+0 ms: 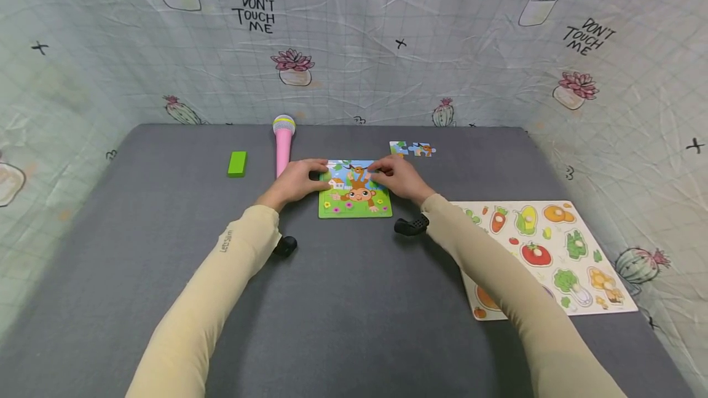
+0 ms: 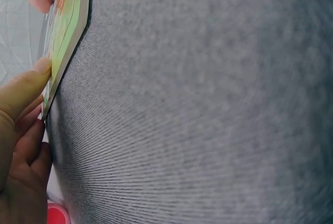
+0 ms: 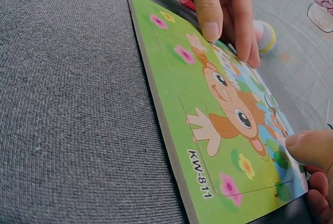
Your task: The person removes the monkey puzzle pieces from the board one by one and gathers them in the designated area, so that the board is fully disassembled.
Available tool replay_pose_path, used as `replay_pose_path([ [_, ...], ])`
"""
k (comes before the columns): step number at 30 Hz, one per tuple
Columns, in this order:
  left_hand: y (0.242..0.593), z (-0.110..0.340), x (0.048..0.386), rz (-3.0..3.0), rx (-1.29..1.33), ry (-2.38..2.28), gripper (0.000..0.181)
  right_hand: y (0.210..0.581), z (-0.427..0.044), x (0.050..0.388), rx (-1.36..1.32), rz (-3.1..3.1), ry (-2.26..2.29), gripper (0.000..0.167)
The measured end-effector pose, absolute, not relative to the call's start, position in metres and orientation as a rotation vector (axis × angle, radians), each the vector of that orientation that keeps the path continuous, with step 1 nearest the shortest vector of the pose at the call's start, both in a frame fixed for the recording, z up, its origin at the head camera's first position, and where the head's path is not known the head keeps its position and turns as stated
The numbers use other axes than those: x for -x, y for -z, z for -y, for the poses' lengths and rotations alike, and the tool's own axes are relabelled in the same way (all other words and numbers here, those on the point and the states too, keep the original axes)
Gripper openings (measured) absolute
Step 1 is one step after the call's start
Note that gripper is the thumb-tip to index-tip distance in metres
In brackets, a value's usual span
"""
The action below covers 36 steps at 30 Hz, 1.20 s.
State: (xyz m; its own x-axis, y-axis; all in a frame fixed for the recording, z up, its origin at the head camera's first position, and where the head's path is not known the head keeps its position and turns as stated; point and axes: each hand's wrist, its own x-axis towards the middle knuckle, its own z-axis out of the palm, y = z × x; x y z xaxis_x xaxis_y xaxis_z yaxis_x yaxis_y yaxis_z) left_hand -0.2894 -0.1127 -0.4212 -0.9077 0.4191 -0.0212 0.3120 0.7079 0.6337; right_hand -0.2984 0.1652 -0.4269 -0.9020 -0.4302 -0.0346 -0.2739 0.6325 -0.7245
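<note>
A monkey jigsaw puzzle (image 1: 358,204) in a green-edged tray lies on the grey table, its lower edge towards me. My left hand (image 1: 298,180) holds its left side; in the left wrist view the thumb (image 2: 39,73) rests on top and the fingers curl by the edge. At the upper right side, my right hand (image 1: 402,178) grips the puzzle. The right wrist view shows its thumb (image 3: 307,143) on the picture and curled fingers at the edge. Two loose jigsaw pieces (image 1: 423,150) lie beyond the right hand, one partly behind the other.
A pink toy microphone (image 1: 283,140) lies behind my left hand, with a green block (image 1: 237,164) to its left. The vegetable puzzle board (image 1: 533,226) is at the right, partly under my right forearm. A printed cloth (image 1: 354,29) hangs behind the table (image 1: 343,312).
</note>
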Motion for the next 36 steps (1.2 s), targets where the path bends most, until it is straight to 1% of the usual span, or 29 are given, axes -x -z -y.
replay_pose_path([
  [18, 0.42, 0.114, 0.29, -2.739, -0.607, -0.978, 0.05, 0.425, -0.159, 0.296, 0.542, -2.603, 1.139, 0.028],
  [27, 0.421, 0.112, 0.29, -2.737, -0.602, -0.968, 0.05, 0.423, -0.157, 0.298, 0.542, -2.558, 1.145, 0.024],
  [36, 0.422, 0.113, 0.292, -2.748, -0.609, -0.946, 0.051, 0.421, -0.155, 0.297, 0.503, -2.549, 1.075, 0.027],
])
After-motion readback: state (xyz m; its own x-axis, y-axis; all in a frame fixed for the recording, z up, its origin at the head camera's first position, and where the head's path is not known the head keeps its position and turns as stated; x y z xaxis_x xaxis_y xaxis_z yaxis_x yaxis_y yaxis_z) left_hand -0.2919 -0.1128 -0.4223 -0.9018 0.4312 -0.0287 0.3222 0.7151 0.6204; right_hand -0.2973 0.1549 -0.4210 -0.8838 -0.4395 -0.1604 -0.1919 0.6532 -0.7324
